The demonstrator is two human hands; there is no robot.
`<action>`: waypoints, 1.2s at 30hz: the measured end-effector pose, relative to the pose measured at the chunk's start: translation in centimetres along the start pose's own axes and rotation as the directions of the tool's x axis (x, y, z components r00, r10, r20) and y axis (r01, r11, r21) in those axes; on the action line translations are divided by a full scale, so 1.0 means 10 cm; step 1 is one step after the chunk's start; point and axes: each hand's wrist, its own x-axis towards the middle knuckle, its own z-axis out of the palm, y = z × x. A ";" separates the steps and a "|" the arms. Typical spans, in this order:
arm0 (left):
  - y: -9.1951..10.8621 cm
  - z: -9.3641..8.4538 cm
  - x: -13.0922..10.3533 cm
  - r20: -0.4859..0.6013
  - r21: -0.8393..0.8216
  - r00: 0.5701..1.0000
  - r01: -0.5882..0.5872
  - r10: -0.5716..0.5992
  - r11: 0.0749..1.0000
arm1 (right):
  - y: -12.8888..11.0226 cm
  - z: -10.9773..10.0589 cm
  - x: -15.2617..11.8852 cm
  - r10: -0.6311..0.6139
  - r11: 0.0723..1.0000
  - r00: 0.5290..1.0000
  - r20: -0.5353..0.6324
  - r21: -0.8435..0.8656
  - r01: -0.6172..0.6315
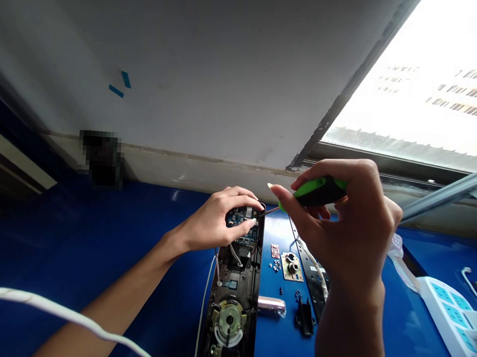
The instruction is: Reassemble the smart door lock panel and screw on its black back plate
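A long dark housing, which looks like an opened electronic door lock (251,292), lies upright in view on the blue table. At its top end sits a circuit board (244,216). My left hand (223,220) closes over this board, fingers at the upper edge and thumb on its face. My right hand (340,228) grips a screwdriver (320,191) with a green and black handle. Its thin shaft slants down left toward the housing's top right edge; the tip's exact contact is unclear. Lower in the housing is a round metal mechanism (230,320).
Right of the housing lie a small red board (275,251), loose screws (276,265), a metal plate (292,267), a pink cylinder (271,305), a black bracket (305,316) and a black strip (313,280). A power strip (448,320) stands right. A white cable (53,305) crosses the lower left.
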 end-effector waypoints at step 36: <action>-0.02 0.01 0.00 0.046 -0.023 0.998 0.038 -0.037 0.999 | -0.04 -0.07 0.01 0.066 0.998 0.994 0.089 -0.017 -0.064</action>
